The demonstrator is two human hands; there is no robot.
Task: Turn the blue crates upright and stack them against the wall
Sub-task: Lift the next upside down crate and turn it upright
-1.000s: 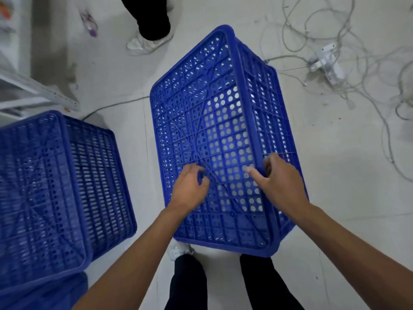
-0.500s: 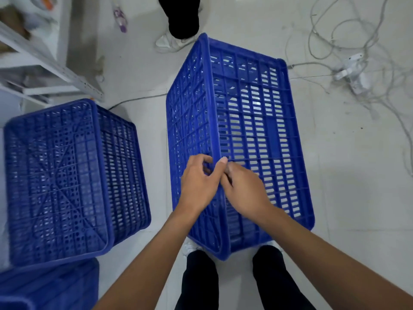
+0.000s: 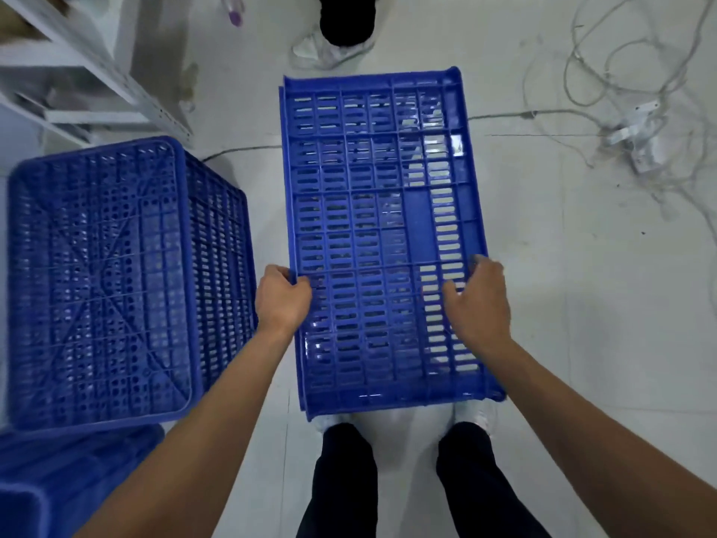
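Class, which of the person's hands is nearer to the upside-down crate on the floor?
Left. The left hand grips the held crate beside the upside-down crate; the right hand is across it.

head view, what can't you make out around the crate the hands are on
- Held crate: only its slotted side faces the head camera; the open top and base are turned away.
- Left hand and right hand: fingertips curl past the crate edges, out of sight.
- Bottom-left crate: cut by the frame edge and blurred.
- Bottle: cut by the top edge, blurred.
- Wall: not identifiable.
- Other person's shoe: the rest of that person is cut off.
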